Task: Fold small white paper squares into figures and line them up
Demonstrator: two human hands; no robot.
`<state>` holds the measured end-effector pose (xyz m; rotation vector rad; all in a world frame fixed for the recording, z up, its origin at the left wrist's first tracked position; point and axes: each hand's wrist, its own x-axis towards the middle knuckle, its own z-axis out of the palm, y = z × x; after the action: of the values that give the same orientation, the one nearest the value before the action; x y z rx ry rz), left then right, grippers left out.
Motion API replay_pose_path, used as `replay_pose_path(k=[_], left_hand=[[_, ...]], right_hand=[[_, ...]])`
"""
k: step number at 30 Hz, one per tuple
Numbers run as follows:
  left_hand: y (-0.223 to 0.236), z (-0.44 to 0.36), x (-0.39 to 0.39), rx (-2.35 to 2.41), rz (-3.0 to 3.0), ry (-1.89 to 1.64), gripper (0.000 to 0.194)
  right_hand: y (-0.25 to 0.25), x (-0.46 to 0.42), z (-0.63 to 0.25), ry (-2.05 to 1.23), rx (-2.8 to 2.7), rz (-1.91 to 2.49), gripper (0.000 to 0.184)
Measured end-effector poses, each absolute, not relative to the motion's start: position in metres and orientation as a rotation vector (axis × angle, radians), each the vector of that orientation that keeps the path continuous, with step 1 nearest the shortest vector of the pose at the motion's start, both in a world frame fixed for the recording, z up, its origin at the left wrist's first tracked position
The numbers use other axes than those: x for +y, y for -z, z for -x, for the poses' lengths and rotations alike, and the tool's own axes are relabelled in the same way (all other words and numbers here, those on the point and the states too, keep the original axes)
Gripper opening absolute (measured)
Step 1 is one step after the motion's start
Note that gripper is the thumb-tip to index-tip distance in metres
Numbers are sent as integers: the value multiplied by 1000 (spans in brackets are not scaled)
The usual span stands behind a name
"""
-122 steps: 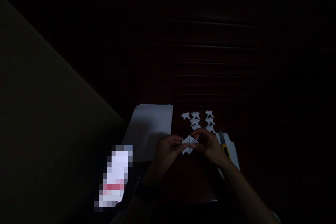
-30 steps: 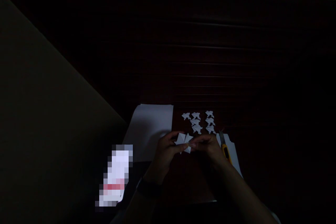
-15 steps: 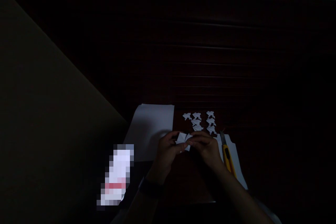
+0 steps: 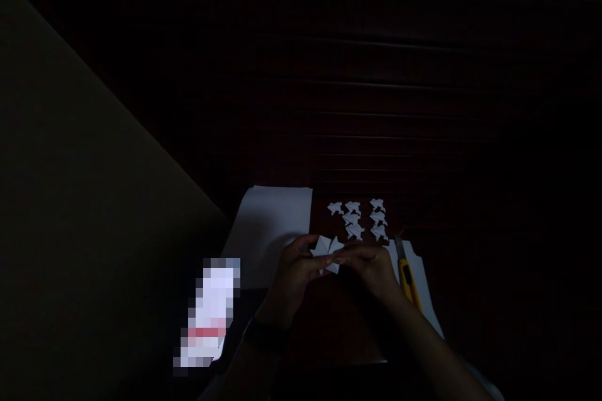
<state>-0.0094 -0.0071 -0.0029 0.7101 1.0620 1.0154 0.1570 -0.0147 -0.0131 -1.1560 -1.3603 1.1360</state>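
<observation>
A small white folded paper (image 4: pixel 323 244), with creases and pointed flaps, is held between both hands above the dark table. My left hand (image 4: pixel 292 269) grips it from the left, thumb across its front and fingers behind. My right hand (image 4: pixel 374 268) pinches its right side with thumb and fingertips. Just beyond the hands lie several small white folded paper figures (image 4: pixel 353 219) in uneven columns, a few of them overlapping. A dark band (image 4: pixel 267 333) circles my left wrist.
White paper sheets (image 4: pixel 277 213) lie at the left. At the right, a yellow utility knife (image 4: pixel 408 279) with its blade showing rests on more white paper (image 4: pixel 426 288). A bright, pixelated object (image 4: pixel 209 313) is at lower left. A pale wall (image 4: pixel 94 200) slopes along the left.
The folded paper has shifted slightly left and its flaps spread differently. My right fingers have come lower, uncovering more of the nearest paper figure. Everything on the table stays put.
</observation>
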Motion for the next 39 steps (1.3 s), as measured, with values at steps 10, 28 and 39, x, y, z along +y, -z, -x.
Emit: replay_pose_path(k=[10, 28, 39], left_hand=[[-5, 11, -9, 960, -717, -967, 36], [4, -8, -10, 1306, -1213, -1139, 26], [1, -6, -6, 1270, -1158, -1141, 22]], right_hand=[[9, -18, -160, -1114, -1457, 1176, 10], [32, -16, -146, -1369, -771, 1240, 16], [17, -15, -150, -1102, -1164, 1451, 10]])
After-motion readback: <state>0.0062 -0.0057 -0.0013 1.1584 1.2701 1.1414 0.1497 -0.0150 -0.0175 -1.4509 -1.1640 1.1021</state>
